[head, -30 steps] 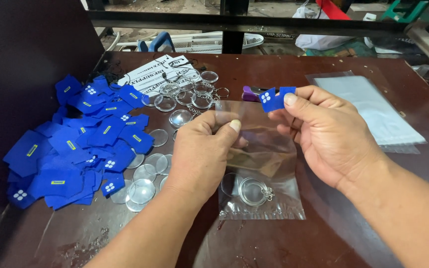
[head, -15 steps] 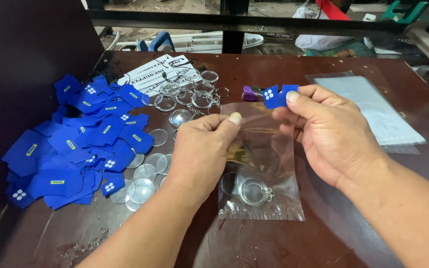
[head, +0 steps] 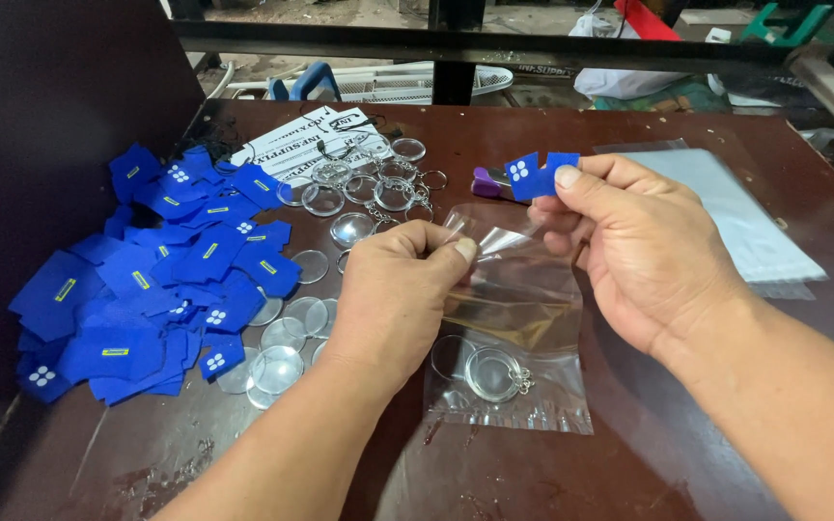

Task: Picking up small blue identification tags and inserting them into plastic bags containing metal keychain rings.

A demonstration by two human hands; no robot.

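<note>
My left hand (head: 400, 289) pinches the top edge of a small clear plastic bag (head: 514, 328) that lies on the brown table (head: 629, 463). Inside the bag, near its bottom, sits a round clear keyring disc (head: 492, 372). My right hand (head: 634, 246) holds the other side of the bag's mouth with its lower fingers. Between its thumb and forefinger it also pinches a small blue paper piece (head: 536, 174) with a white mark, just above the bag's opening.
A heap of blue paper pieces (head: 147, 280) covers the table's left side. Several clear round discs (head: 287, 333) and keyring blanks (head: 378, 183) lie beside it. A purple object (head: 487, 180) rests behind my right hand. A stack of clear bags (head: 736, 217) lies at right.
Both hands have pulled the bag's mouth apart a little. The right hand's thumb has shifted on the blue piece, which stays just above the opening.
</note>
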